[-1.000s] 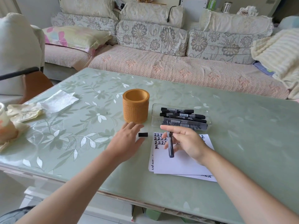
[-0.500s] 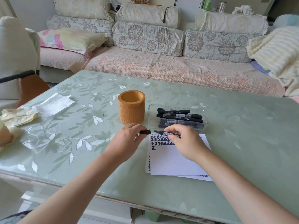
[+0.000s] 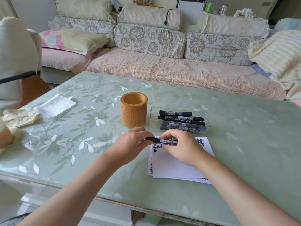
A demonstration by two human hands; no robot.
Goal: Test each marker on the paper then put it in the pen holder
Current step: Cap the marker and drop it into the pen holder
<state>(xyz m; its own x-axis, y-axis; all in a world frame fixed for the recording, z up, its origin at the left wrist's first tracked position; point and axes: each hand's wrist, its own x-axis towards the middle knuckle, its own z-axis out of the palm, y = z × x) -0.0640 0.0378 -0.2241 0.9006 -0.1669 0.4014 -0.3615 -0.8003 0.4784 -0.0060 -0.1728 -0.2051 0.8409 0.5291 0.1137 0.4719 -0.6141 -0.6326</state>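
left hand [image 3: 130, 144]: fingers [image 3: 143, 132] curled, pinching the black cap end of the marker [image 3: 164, 141]
right hand [image 3: 180, 145]: fingers [image 3: 169, 134] wrapped round the marker barrel, label side up
marker: held level in the air between both hands, just above the top edge of the paper [image 3: 175, 167]; can't tell if the cap is fully seated
paper: small stack on the table [image 3: 244, 144], rows of black test marks along its top, rest blank
step: looks like recapping after the test stroke, drop into holder not yet done
do it well: push cap straight along the barrel till it seats, keep both ends in line, then let go with the left and carry with the right, tip-down into the opening
pen holder [image 3: 133, 111]: orange cylinder, upright, just beyond the left hand; looks empty from here
clear tray [image 3: 153, 118]: right beside the holder, spare markers [image 3: 182, 118] lying flat inside
in the way: nothing between hands and holder; the tray's left wall sits close to the holder, so come in from above
table left side: flat tissue [image 3: 55, 105], crumpled napkin [image 3: 19, 116], well apart from the work
far: sofa [image 3: 162, 69] with cushions behind the table
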